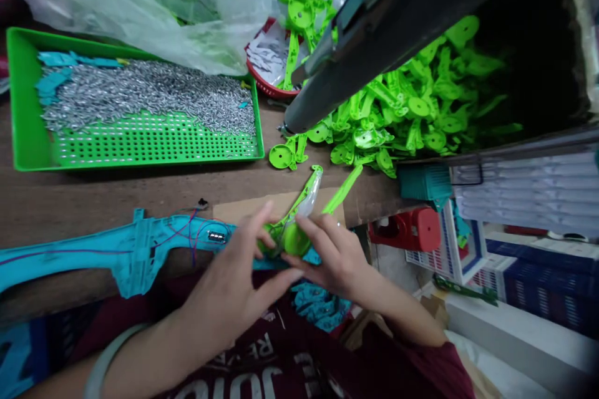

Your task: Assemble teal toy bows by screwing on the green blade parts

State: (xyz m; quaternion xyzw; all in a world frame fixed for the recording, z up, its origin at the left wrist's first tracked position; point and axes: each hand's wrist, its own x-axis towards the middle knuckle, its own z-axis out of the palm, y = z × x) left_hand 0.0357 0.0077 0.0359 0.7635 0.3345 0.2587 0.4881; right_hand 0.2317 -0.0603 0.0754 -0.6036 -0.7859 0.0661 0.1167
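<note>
Both my hands meet over a bright green plastic part with a round end and a long stem, at the near edge of the wooden table. My left hand pinches the round end with thumb and forefinger, its other fingers spread. My right hand grips the same part from the right, fingers curled round it. A clear piece lies along the part's stem. Just left of my hands lies a long blue plastic piece with thin red and blue wires on it.
A green perforated tray holds a heap of small silver metal pieces. A big pile of green parts lies at the right under a dark grey tube. Clear plastic bags, a red bowl, and crates beside the table.
</note>
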